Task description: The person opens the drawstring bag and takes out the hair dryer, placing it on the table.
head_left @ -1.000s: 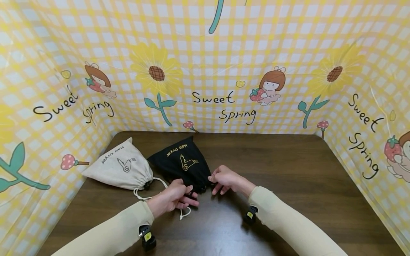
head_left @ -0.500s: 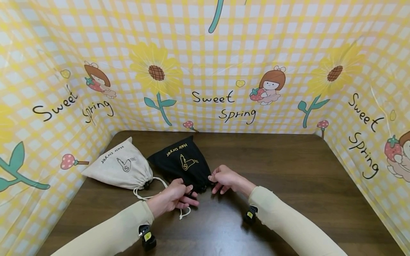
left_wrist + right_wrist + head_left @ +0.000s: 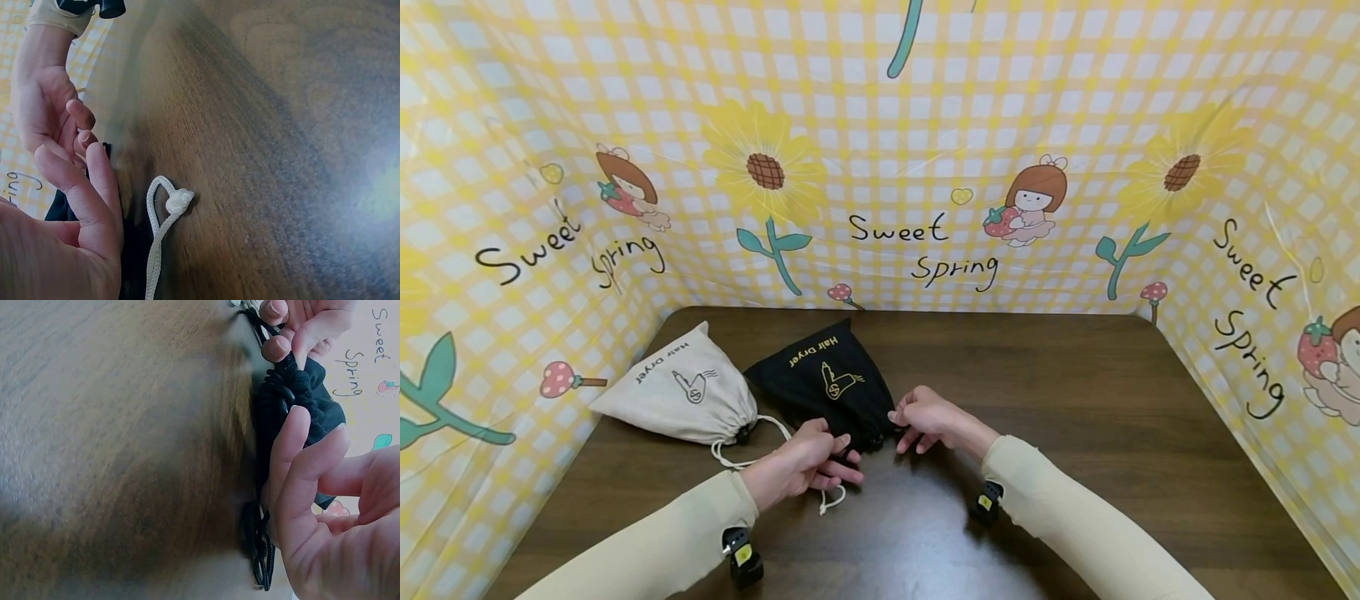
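A black drawstring bag (image 3: pixel 808 379) lies on the table, printed with a gold hair dryer and the words "Hair Dryer". Its gathered mouth (image 3: pixel 290 394) faces me. At the left end of that mouth my left hand (image 3: pixel 805 462) pinches the black drawstring between thumb and finger. My right hand (image 3: pixel 936 421) pinches the right end; its other fingers hang below, and the exact grip is hidden. A loop of black cord (image 3: pixel 267 569) hangs beneath the right hand in the right wrist view. Whatever the bag contains is out of sight.
Left of the black bag lies a cream drawstring bag (image 3: pixel 692 387) with the same print in black. Its white cord runs under my left hand to a knotted end (image 3: pixel 178 201). Yellow checked cloth (image 3: pixel 880 150) walls the brown wooden table (image 3: pixel 1037 400) at back and sides.
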A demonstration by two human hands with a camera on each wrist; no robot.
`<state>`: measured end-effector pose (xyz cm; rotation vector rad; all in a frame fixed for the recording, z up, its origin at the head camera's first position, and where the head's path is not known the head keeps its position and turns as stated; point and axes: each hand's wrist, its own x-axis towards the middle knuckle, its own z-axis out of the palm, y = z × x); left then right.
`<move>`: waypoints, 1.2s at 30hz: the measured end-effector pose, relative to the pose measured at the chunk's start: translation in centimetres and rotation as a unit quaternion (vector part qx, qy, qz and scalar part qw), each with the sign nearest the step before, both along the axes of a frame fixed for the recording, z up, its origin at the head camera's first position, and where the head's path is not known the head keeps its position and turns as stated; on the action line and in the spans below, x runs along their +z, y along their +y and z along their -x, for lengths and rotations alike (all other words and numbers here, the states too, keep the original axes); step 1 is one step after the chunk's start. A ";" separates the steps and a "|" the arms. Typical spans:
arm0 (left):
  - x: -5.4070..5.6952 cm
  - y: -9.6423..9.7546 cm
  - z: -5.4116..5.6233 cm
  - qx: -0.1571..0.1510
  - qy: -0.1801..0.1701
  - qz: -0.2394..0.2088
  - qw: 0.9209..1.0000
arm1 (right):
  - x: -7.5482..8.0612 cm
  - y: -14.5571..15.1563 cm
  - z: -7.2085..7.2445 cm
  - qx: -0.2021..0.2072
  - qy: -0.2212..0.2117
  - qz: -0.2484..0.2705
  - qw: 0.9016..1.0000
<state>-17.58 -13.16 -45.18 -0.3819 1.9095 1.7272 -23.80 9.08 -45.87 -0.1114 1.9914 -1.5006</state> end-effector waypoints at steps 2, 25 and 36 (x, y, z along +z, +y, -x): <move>0.0 0.0 0.0 0.001 0.002 0.000 1.000 | 0.0 0.0 0.0 -0.001 0.000 0.001 1.000; 0.2 -0.2 -0.1 0.000 0.006 -0.003 1.000 | 0.1 -0.1 0.0 -0.006 0.004 -0.003 1.000; 0.2 -0.2 -0.1 0.001 0.004 -0.001 1.000 | 0.0 0.0 0.0 -0.010 -0.004 -0.002 1.000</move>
